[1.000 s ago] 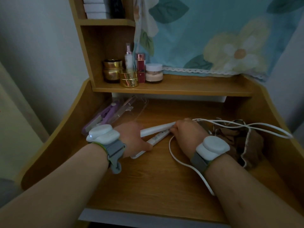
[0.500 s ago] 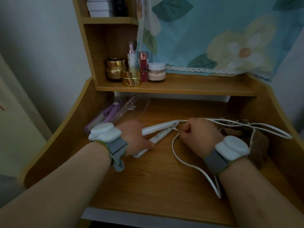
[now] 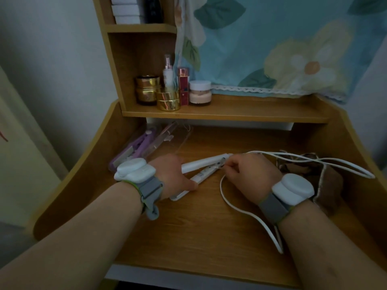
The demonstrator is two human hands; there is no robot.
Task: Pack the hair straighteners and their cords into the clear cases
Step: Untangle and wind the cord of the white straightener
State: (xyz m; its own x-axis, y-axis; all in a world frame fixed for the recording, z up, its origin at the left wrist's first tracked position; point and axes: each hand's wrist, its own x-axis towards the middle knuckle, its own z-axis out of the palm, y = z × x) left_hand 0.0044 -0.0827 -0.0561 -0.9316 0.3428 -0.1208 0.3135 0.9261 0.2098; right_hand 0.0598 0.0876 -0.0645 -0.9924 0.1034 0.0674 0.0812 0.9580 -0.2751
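A white hair straightener (image 3: pixel 204 164) lies on the wooden desk (image 3: pixel 199 237), its two arms spread apart. My left hand (image 3: pixel 173 176) grips its near end. My right hand (image 3: pixel 249 176) pinches the white cord (image 3: pixel 236 208) right at the straightener's far tip. The cord loops over the desk toward the front and trails off to the right. A purple straightener (image 3: pixel 134 149) sits in a clear case at the back left, with another clear case (image 3: pixel 169 141) lying beside it.
A brown cloth pouch (image 3: pixel 326 185) lies at the right under the cord loops. Cosmetic jars and bottles (image 3: pixel 169 91) stand on the shelf above the desk. A floral curtain (image 3: pixel 272 45) hangs behind. Raised desk sides close in left and right.
My right hand has drawn back a little from the straightener's tip toward the right, holding the cord. My left hand has stayed on the straightener.
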